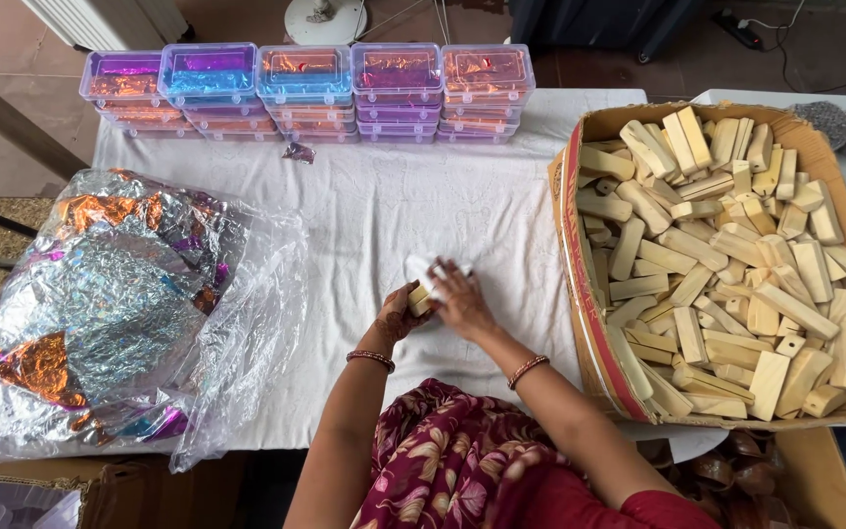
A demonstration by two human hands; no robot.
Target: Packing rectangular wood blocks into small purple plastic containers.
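Centre of frame, on the white cloth [364,216]: a small pale wooden block [419,299], light yellowish, squared at its visible end. Most of it is hidden under the hands and a piece of white wrapping [421,268] that lies over its upper side. Long axis appears to run from lower left to upper right of the frame, though too little shows to be sure.

Left hand [399,315]: fingers curled around the lower left end of the block, gripping it from below. Dark patterning on the skin, bangle at the wrist.

Right hand [462,302]: laid palm down over the block and wrapping, fingers fairly flat and close together, pressing rather than clenched. Bangle at this wrist too.

Right side of frame: a big cardboard box [580,323] heaped with similar wooden blocks [727,264], lying every which way.

Left side: a clear plastic bag [247,323] stuffed with crinkled metallic foil [110,304], silver, orange and purple.

Top of frame: a row of stacked clear plastic cases [305,93] with foil-coloured contents, along the far edge of the cloth. One loose scrap of foil [298,152] lies just below them.
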